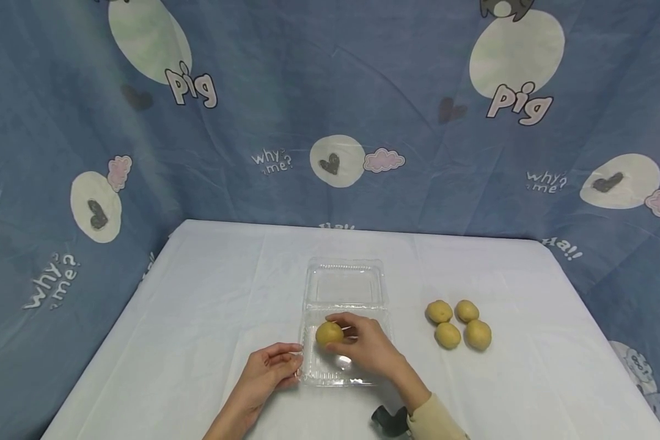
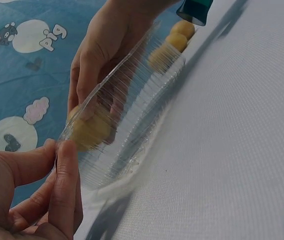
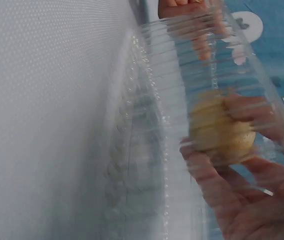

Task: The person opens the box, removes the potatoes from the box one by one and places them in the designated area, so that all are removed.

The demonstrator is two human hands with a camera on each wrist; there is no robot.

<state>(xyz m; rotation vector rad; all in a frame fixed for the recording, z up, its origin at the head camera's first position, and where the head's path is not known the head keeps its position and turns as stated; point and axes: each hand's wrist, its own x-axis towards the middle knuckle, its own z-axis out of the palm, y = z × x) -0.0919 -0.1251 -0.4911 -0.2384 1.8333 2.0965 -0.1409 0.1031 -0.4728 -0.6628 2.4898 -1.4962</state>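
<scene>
A clear plastic clamshell container point(image 1: 324, 371) lies on the white table, its lid point(image 1: 345, 284) folded back away from me. With thumb and fingers, my left hand point(image 1: 266, 374) pinches the rim at the container's left side; the left wrist view shows the thumb and forefinger meeting at that edge. My right hand point(image 1: 370, 347) grips a round yellow potato point(image 1: 329, 334) inside the base's outline. Through the ribbed clear wall, the right wrist view shows fingers around this potato point(image 3: 217, 130), somewhat blurred.
To the right of the container, several more potatoes point(image 1: 448, 335) sit in a close cluster on the white tablecloth point(image 1: 533, 379). A dark green piece point(image 1: 390, 421) shows beside the right sleeve. Behind the table hangs a blue printed curtain point(image 1: 286, 79).
</scene>
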